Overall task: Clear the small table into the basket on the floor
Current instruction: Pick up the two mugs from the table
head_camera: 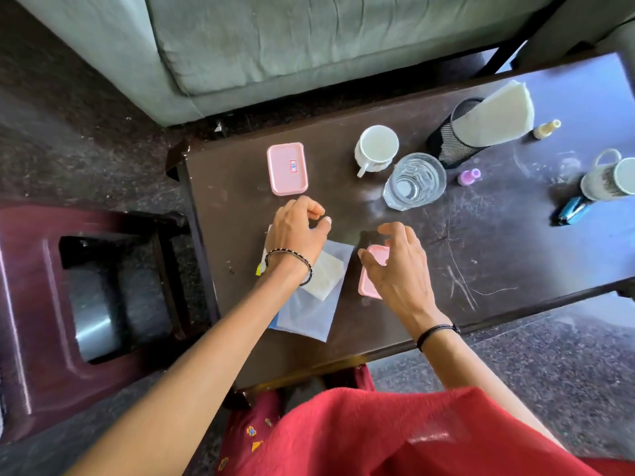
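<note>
**Both hands hover over the near end of the table**

The pink box (372, 269) lies on the dark table (481, 242), its long axis running near to far, mostly covered by the right hand (395, 266), whose fingers are spread and curled over it, not clamped. The left hand (297, 228), fingers loosely bent and holding nothing, hovers above a clear plastic pouch (314, 304). Farther off lies a pink lid (287, 168) with a small sticker, its writing too small to read. Beyond stand a white cup (377, 147), a glass (414, 180) and a mesh holder (455, 135).
</note>
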